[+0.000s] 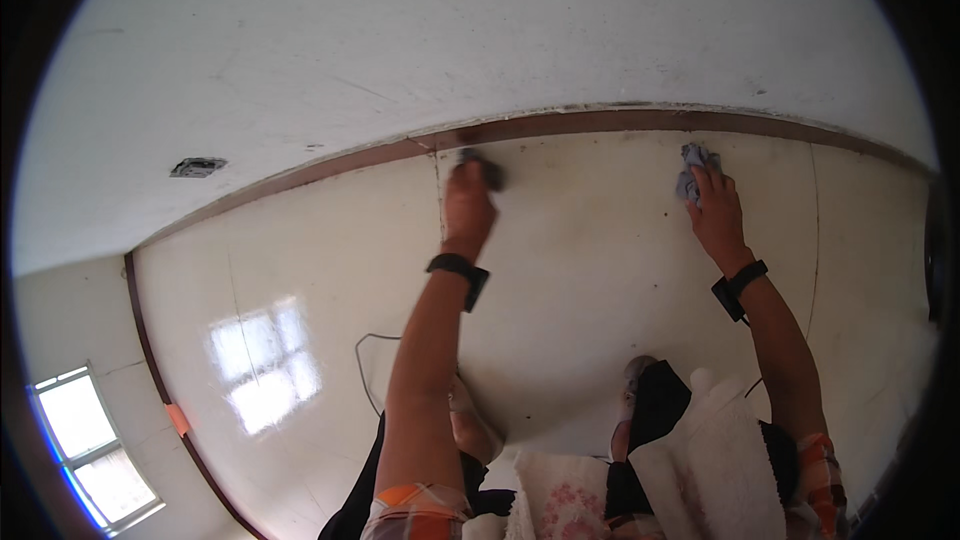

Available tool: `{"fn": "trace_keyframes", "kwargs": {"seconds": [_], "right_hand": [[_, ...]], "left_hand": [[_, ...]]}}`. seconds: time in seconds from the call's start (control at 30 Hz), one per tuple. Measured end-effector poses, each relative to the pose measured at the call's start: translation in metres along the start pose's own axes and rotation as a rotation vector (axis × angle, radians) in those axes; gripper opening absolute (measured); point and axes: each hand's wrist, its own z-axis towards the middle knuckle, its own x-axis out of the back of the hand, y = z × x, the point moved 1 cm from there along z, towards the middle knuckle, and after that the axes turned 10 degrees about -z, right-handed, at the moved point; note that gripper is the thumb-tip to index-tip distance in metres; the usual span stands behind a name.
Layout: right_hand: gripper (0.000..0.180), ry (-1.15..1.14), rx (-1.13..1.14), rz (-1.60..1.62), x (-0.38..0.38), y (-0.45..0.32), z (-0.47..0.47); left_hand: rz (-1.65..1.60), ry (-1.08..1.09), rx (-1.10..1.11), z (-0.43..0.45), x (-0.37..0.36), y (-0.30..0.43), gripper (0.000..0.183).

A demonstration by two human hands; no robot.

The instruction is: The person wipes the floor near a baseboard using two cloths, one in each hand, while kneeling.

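My left hand (470,208) is closed around a small dark object (492,172), perhaps a scrubbing pad or brush; motion blur hides which. It is low over the glossy cream floor (570,255), just short of the reddish-brown skirting board (555,124) and beside a dark tile joint. Farther right, my right hand (720,214) presses a crumpled grey cloth (690,172) against the floor near the same skirting. Small dark specks and faint stains show on the floor between the hands. Each wrist wears a black strap with a small box.
A white wall (487,37) rises behind the skirting, with a wall socket (198,167) at left. A thin cable (360,360) lies by my left arm. An orange piece (178,418) rests at the left skirting, below a window (97,450). My feet and a pale towel (562,495) are at the bottom.
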Motion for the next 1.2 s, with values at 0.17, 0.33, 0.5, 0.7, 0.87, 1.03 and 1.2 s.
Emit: {"fn": "trace_keyframes", "kwargs": {"seconds": [0.17,0.33,0.5,0.7,0.87,1.03,1.2], "right_hand": [[0.058,-0.038,-0.018,0.037,0.004,-0.008,0.001],[0.058,-0.008,0.003,0.011,0.003,-0.012,0.003],[0.071,-0.082,0.014,0.099,0.010,0.006,-0.001],[0.088,-0.124,0.008,0.318,0.025,-0.009,0.013],[0.061,-0.240,-0.105,0.297,0.008,0.008,0.018],[0.054,-0.293,-0.086,0.756,0.055,-0.021,0.040],[0.049,-0.540,-0.014,1.076,0.127,-0.081,0.074]], "left_hand": [[0.060,0.115,0.337,0.002,0.037,-0.051,0.034],[-0.041,-0.004,-0.011,0.007,-0.023,0.016,0.041],[-0.066,-0.074,-0.030,-0.001,-0.002,-0.004,0.038],[0.005,0.122,0.394,-0.007,0.050,-0.084,0.034],[-0.164,0.046,-0.017,0.001,-0.014,0.016,0.040],[-0.258,-0.132,-0.123,-0.001,-0.003,0.021,0.041],[-0.114,0.121,0.253,-0.017,0.046,-0.049,0.037]]}}
